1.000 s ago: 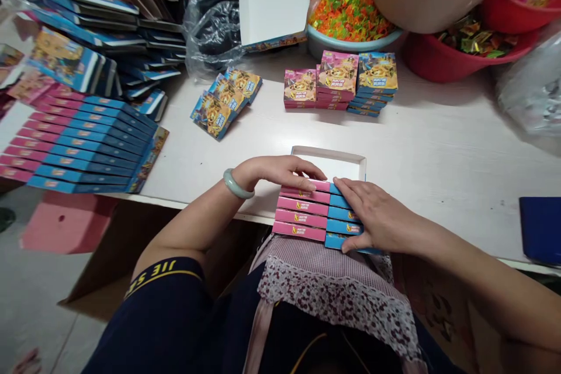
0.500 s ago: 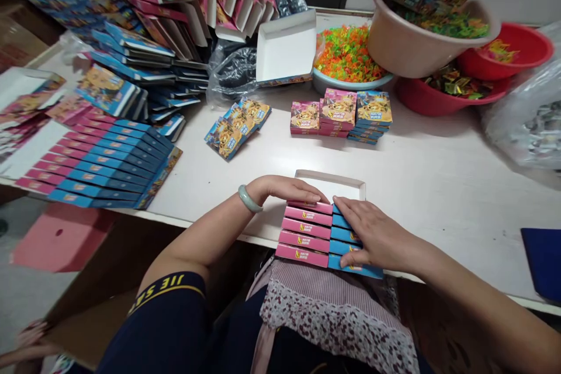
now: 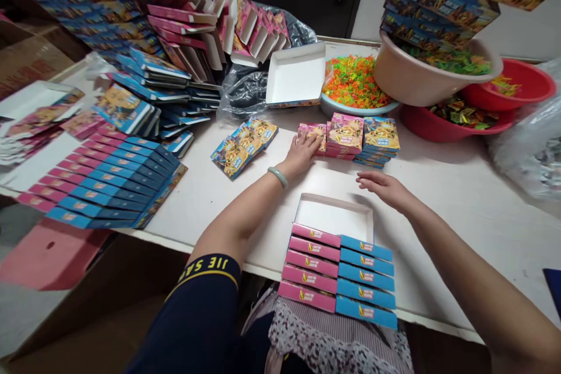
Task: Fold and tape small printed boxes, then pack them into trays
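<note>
My left hand (image 3: 302, 155), with a pale green bangle at its wrist, reaches to the left pink stack of small boxes (image 3: 316, 131); its fingers lie stretched on top. In the air in front of the blue stack (image 3: 380, 134) is my right hand (image 3: 385, 187), fingers extended, holding nothing. Between these stands a taller pink stack (image 3: 345, 131). Nearer me, a shallow white-lined tray box (image 3: 333, 213) holds a row of pink boxes (image 3: 311, 265) and a row of blue boxes (image 3: 366, 276) on edge. Its far part shows bare white bottom.
Three blue boxes (image 3: 244, 146) lie overlapped at left. A filled tray (image 3: 160, 196) sits on the table's left edge. Behind are an open white-lined box (image 3: 295, 76), a basin of bright plastic pieces (image 3: 357, 85), a beige tub (image 3: 433, 61) and red basins (image 3: 456, 123).
Both hands have left the boxes in the tray. My left hand has moved forward onto the pink stack; the right has lifted forward toward the blue stack. The camera view has shifted.
</note>
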Tool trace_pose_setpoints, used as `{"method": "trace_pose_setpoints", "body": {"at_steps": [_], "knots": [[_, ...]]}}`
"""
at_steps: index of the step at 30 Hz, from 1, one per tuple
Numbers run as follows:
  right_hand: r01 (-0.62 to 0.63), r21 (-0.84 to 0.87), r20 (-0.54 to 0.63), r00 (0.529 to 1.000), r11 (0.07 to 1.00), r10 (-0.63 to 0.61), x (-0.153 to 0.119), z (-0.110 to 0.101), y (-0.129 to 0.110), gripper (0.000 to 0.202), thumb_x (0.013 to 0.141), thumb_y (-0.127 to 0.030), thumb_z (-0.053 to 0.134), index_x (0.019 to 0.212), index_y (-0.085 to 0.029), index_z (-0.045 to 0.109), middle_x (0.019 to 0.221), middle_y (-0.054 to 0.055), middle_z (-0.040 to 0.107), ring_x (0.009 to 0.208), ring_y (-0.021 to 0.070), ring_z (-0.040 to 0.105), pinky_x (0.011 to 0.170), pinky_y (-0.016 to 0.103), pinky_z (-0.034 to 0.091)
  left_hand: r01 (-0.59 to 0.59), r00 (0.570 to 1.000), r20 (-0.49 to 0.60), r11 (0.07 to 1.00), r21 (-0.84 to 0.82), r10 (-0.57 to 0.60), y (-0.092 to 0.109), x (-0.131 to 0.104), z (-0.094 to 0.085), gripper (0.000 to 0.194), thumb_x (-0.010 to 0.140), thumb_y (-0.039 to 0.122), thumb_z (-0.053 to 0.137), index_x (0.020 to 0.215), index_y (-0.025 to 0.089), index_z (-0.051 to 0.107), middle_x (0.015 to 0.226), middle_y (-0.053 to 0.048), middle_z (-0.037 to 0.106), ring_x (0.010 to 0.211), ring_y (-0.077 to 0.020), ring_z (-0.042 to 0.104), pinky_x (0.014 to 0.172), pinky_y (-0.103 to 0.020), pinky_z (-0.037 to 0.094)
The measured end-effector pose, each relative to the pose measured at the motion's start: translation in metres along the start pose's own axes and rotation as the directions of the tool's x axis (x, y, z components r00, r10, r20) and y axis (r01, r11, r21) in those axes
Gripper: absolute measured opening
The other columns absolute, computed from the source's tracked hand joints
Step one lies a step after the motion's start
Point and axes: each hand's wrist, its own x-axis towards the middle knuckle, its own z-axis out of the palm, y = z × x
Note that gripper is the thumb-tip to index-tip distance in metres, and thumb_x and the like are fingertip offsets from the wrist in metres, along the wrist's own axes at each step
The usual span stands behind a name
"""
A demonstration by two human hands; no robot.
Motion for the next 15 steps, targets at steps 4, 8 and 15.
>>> {"method": "trace_pose_setpoints", "body": {"at_steps": [4,8,15], "knots": [[-0.137,0.185,-0.101,0.982,0.973,0.157,0.040,0.015,0.014,0.031,0.080,-0.035,0.067,0.107,-0.019,0.064,0.113,0.010,0.069,0.092,0.0205,0.069,0.082,0.034,0.055,-0.008,1.000,0.031,0.996,0.089,0.005,-0.032,0.007,0.008,0.047,0.097,0.024,0.038,0.144,0.024,0.043,0.156,-0.010,0.035,0.148,-0.0341,0.019,0.117,-0.059,0.016],[-0.155,0.244,-0.133,0.972,0.957,0.191,0.057,0.023,0.021,0.038,0.085,-0.028,0.061,0.122,-0.023,0.056,0.118,0.009,0.065,0.085,0.0155,0.068,0.067,0.025,0.055,0.006,1.000,-0.015,1.000,-0.026,-0.006,-0.052,0.006,-0.007,0.045,0.098,0.032,0.042,0.142,0.020,0.044,0.156,-0.011,0.034,0.148,-0.0343,0.016,0.118,-0.059,0.004],[-0.203,0.307,-0.138,0.957,0.930,0.255,0.080,0.036,0.013,0.044,0.085,-0.020,0.059,0.128,-0.026,0.049,0.117,0.007,0.063,0.072,0.0103,0.066,0.053,0.018,0.050,0.372,0.885,0.196,0.388,-0.843,-0.423,0.019,0.043,-0.006,0.063,0.087,0.071,0.040,0.119,0.019,0.056,0.116,-0.012,0.063,0.113,-0.0264,0.058,0.094,-0.041,0.046]]}}
